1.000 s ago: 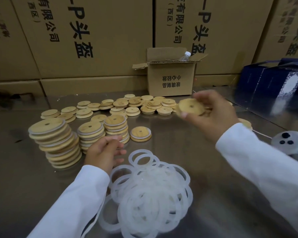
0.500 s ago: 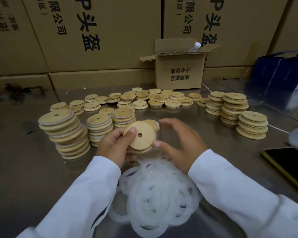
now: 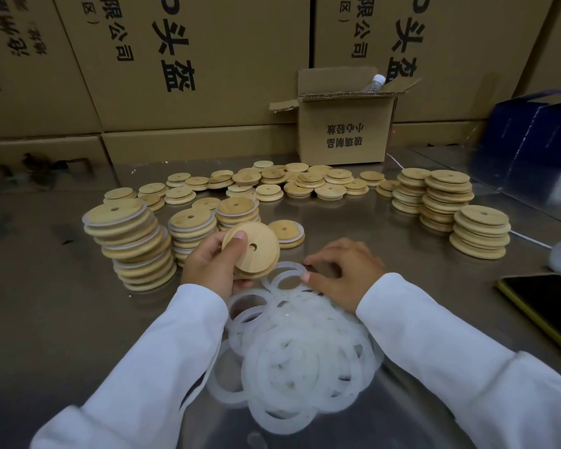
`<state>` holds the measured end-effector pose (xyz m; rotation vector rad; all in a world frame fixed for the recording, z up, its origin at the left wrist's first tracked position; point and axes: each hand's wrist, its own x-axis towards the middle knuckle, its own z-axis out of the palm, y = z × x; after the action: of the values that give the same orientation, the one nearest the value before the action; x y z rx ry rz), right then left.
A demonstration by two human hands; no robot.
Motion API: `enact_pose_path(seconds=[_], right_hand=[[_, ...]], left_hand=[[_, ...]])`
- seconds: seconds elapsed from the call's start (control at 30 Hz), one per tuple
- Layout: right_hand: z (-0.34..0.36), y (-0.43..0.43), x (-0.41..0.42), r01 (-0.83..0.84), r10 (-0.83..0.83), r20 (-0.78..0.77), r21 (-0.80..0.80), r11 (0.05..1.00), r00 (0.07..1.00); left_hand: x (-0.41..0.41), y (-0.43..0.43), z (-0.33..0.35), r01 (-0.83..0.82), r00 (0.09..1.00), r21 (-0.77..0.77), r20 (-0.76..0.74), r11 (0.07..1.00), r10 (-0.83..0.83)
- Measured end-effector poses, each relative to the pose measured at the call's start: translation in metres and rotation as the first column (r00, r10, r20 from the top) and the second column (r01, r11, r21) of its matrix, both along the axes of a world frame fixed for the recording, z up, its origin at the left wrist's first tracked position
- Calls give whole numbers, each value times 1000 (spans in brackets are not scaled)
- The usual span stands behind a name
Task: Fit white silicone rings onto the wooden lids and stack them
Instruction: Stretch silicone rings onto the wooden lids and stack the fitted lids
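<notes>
1. Your left hand point(image 3: 212, 270) has its grip pinching a bare lid point(image 3: 251, 249), tilted above the worktop point(image 3: 62, 319).
2. Your right hand point(image 3: 340, 273) has its grip pinching one ring point(image 3: 289, 273) at the pile's far edge.
3. Next: lift that ring alone, stretch it over the lid, then stack.

The large brown cardboard cartons point(image 3: 188, 59) stacked along the back are showing bold black print: a Latin "P" followed by the characters 头盔, with smaller columns reading 限公司 and, cut off at the top edge, 西区 in brackets. The same "P头盔" and 限公司 are repeating on the carton to the right point(image 3: 434, 43). The small open brown cardboard box point(image 3: 344, 131) on the metal table is bearing upside-down black characters reading 玻璃制品 and 小心轻放.
</notes>
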<state>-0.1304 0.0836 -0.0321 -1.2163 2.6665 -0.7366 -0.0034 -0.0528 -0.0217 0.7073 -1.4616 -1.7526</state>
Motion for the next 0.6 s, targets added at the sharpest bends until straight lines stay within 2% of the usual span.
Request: enact_pose_path(seconds=[0.27, 0.4, 0.5, 0.6], right_hand=[[5, -10, 14, 120, -113, 62, -133, 984, 992], [6, -9, 16, 140, -109, 125, -274, 952, 986], [9, -6, 15, 195, -76, 281, -425, 884, 957], [18, 0, 15, 210, 77, 405, -616, 759, 911]], left_hand=[[-3, -2, -5, 0, 1000, -38, 4, 999, 0], [-2, -3, -4, -8, 1000, -19, -13, 1000, 8], [0, -4, 1, -38, 998, 60, -53, 998, 41], [2, -5, 5, -21, 996, 144, -84, 989, 33]])
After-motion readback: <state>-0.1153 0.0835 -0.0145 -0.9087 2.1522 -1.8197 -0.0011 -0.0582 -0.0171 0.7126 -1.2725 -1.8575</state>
